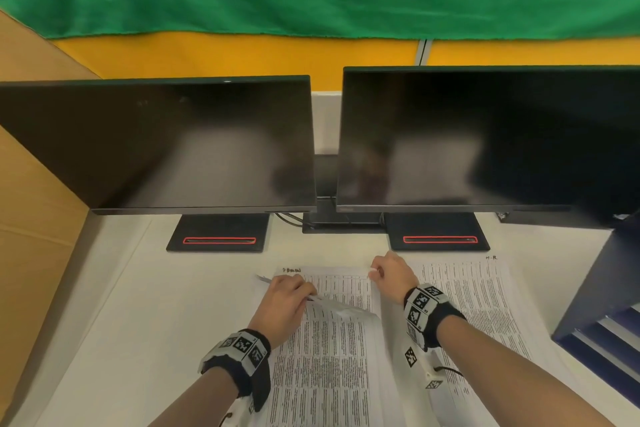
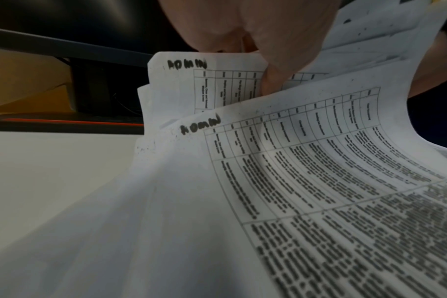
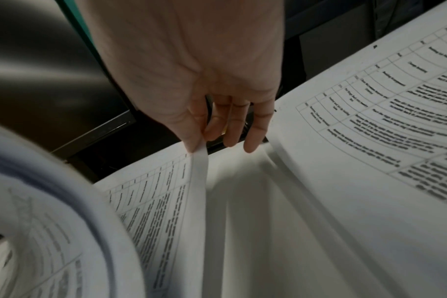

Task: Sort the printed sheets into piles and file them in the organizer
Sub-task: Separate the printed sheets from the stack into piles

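Printed table sheets lie in two piles on the white desk: a middle pile [image 1: 329,357] and a right pile [image 1: 478,295] marked by hand at its top. My left hand [image 1: 287,298] grips a few lifted sheets at the middle pile's top left. In the left wrist view a finger [image 2: 276,80] is tucked between two sheets [image 2: 293,161], both with a handwritten word at the corner. My right hand [image 1: 388,274] pinches the top right corner of a sheet. In the right wrist view its thumb and forefinger [image 3: 204,139] hold that sheet's edge [image 3: 199,171]. A dark blue organizer [image 1: 602,288] stands at the right.
Two dark monitors [image 1: 173,149] [image 1: 485,142] stand side by side just behind the piles, their bases [image 1: 218,232] [image 1: 438,232] close to the sheets' far edges. A cardboard panel [image 1: 34,218] closes off the left. Bare desk [image 1: 156,305] lies left of the middle pile.
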Tool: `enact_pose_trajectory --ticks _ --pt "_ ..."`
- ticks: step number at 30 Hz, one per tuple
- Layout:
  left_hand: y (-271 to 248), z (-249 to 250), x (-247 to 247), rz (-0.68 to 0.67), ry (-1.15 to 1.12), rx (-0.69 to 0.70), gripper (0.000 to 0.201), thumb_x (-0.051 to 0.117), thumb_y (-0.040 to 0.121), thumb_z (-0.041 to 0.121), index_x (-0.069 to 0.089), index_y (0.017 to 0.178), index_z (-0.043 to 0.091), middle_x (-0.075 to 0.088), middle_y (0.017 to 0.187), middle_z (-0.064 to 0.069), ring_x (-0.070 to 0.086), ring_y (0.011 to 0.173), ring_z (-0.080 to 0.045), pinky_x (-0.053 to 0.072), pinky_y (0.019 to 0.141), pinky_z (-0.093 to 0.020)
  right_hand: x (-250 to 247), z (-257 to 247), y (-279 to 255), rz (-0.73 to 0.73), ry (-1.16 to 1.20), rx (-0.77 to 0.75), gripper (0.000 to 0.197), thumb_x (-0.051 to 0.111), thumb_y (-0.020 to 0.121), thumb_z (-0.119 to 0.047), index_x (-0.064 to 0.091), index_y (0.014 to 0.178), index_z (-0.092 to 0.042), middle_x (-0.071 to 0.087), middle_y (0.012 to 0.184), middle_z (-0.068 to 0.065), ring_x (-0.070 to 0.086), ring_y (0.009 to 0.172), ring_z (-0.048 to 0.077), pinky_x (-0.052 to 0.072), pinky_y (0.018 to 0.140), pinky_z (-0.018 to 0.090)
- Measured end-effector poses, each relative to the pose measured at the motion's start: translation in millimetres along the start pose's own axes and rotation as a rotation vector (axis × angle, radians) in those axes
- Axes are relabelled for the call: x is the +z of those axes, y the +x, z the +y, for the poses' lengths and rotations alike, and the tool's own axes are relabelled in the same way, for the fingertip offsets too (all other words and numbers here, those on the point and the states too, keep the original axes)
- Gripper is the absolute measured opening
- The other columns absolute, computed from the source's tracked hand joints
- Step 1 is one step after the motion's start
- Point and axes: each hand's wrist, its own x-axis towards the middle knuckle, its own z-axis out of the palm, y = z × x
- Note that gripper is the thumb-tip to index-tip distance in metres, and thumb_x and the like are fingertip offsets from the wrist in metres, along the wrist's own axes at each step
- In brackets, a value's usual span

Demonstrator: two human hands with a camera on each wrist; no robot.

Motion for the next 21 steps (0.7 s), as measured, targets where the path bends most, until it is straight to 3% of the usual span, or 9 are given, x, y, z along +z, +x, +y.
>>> enact_pose_trajectory --ticks 2,6,9,11,13,16,18,21 --pt "4 -1 -1 -0.025 0.018 0.002 0.016 0.058 0.085 0.008 0.062 0.093 0.022 0.063 0.088 0.006 0.057 0.085 -0.015 0.029 0.090 -0.019 -2 1 0 -0.002 0.031 0.017 0.017 0.047 0.093 -0.021 0.060 0.085 -0.012 0.048 0.094 0.004 0.052 0.091 0.022 0.044 0.079 0.030" --pt "33 -1 -4 -0.212 0.136 -0.037 0.021 0.041 0.096 0.016 0.056 0.109 0.021 0.063 0.103 0.004 0.056 0.096 -0.017 0.030 0.104 -0.036 1 5 -3 -0.019 0.221 0.121 0.015 0.050 0.092 -0.021 0.061 0.083 -0.018 0.063 0.086 0.004 0.061 0.084 0.024 0.049 0.080 0.033" --pt "58 -2 -4 -0.269 0.110 -0.169 0.031 0.041 0.094 0.013 0.046 0.122 0.025 0.065 0.107 0.003 0.054 0.107 -0.017 0.020 0.111 -0.040 2 7 -8 -0.038 0.467 0.230 0.019 0.040 0.096 -0.024 0.059 0.099 -0.023 0.066 0.101 0.007 0.063 0.094 0.027 0.053 0.085 0.039" --pt "67 -5 -4 -0.233 0.122 -0.213 0.049 0.046 0.088 0.004 0.040 0.131 0.028 0.060 0.116 0.004 0.047 0.117 -0.017 0.020 0.112 -0.042 1 7 -14 -0.055 0.611 0.326 0.024 0.034 0.098 -0.031 0.054 0.110 -0.022 0.064 0.105 0.010 0.063 0.090 0.025 0.052 0.077 0.036" --pt "68 -6 -5 -0.161 0.158 -0.213 0.055 0.048 0.084 -0.003 0.042 0.129 0.027 0.051 0.125 0.004 0.042 0.120 -0.019 0.025 0.107 -0.037 2 9 -22 -0.067 0.688 0.362 0.021 0.034 0.099 -0.031 0.050 0.110 -0.023 0.063 0.101 0.011 0.062 0.079 0.021 0.050 0.068 0.030" --pt "56 -10 -12 -0.060 0.127 -0.227 0.031 0.048 0.088 0.002 0.050 0.112 0.023 0.051 0.113 0.003 0.048 0.096 -0.015 0.036 0.085 -0.026 14 16 -26 0.039 0.538 0.251 0.010 0.043 0.096 -0.020 0.051 0.102 -0.022 0.062 0.091 0.007 0.063 0.080 0.024 0.051 0.076 0.037" --pt "38 -17 -15 -0.088 0.097 -0.249 0.020 0.047 0.091 0.008 0.050 0.106 0.021 0.052 0.107 0.002 0.049 0.084 -0.016 0.036 0.073 -0.025 21 14 -29 0.104 0.458 0.163 0.010 0.047 0.093 -0.013 0.054 0.093 -0.021 0.061 0.089 0.005 0.059 0.077 0.020 0.050 0.076 0.035" --pt "7 -37 -13 -0.203 0.128 -0.256 0.022 0.043 0.091 0.013 0.051 0.109 0.023 0.053 0.110 0.004 0.048 0.098 -0.018 0.036 0.082 -0.030 32 5 -32 0.068 0.379 0.067 0.016 0.050 0.091 -0.011 0.057 0.101 -0.020 0.055 0.103 0.004 0.055 0.081 0.014 0.045 0.075 0.024"
